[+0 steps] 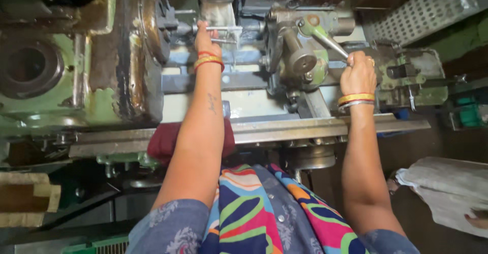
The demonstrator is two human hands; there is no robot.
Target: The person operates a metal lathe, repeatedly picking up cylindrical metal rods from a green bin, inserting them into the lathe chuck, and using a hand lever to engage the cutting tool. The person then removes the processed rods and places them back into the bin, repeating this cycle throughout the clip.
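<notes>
Hands on lathe: we curl left hand (205, 39) around thin metal rod (223, 29) near chuck (152, 23); right hand (358, 71) grips lever handle (330, 43) on green turret (300, 45).

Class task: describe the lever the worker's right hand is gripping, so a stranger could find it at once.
Start at the big green machine filling the top of the view, then move right to its grey metal block. The lever slants down from there into the right hand; it is the only long, bare shiny rod.
</notes>
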